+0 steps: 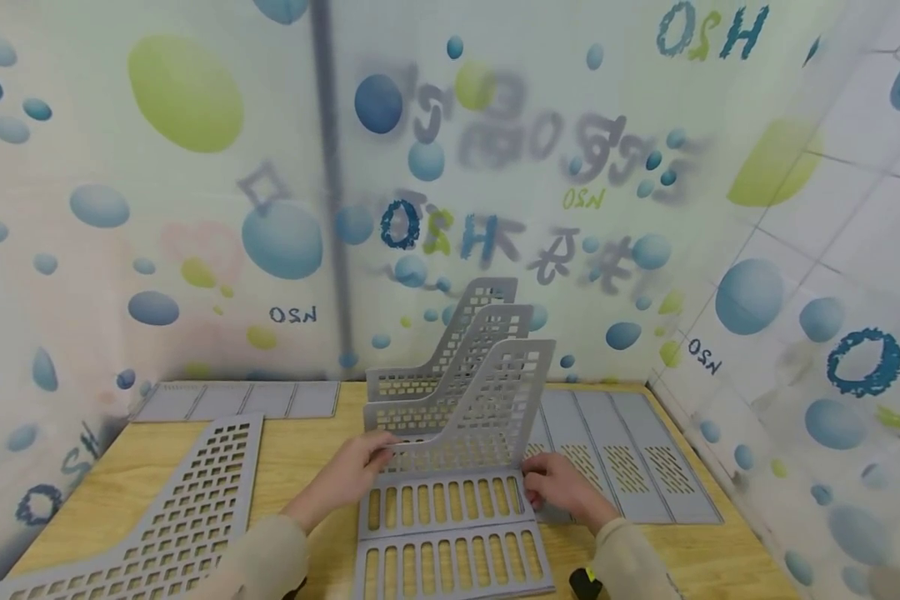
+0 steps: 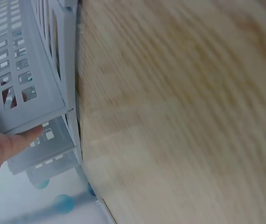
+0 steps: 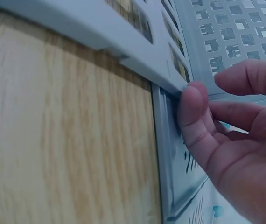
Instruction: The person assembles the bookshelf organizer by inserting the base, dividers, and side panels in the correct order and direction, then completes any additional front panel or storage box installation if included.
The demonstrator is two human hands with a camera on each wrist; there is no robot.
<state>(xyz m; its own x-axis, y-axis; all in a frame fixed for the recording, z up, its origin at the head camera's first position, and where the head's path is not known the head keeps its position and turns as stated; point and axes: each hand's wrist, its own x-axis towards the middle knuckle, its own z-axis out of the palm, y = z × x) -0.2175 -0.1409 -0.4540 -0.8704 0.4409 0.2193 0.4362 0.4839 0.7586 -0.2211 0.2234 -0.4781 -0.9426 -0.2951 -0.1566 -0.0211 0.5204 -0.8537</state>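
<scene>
A grey perforated side panel (image 1: 495, 408) stands upright across the slotted base panel (image 1: 450, 528). My left hand (image 1: 360, 462) grips the low left end of this front panel. In the left wrist view the thumb lies along its edge, and other fingers show through its holes. My right hand (image 1: 558, 482) touches the right edge of the base, near the upright panel's bottom corner. Its fingers are loosely bent and spread apart in the right wrist view, one digit against the base edge. Two more perforated panels (image 1: 390, 412) stand upright behind the front one.
A separate perforated panel (image 1: 202, 492) lies at the left of the wooden table (image 1: 322, 450). Flat grey panels (image 1: 240, 400) lie at the back left, and a slatted sheet (image 1: 645, 467) at the right. A dark object (image 1: 585, 583) sits at the front edge. A patterned curtain (image 1: 195, 250) hangs behind.
</scene>
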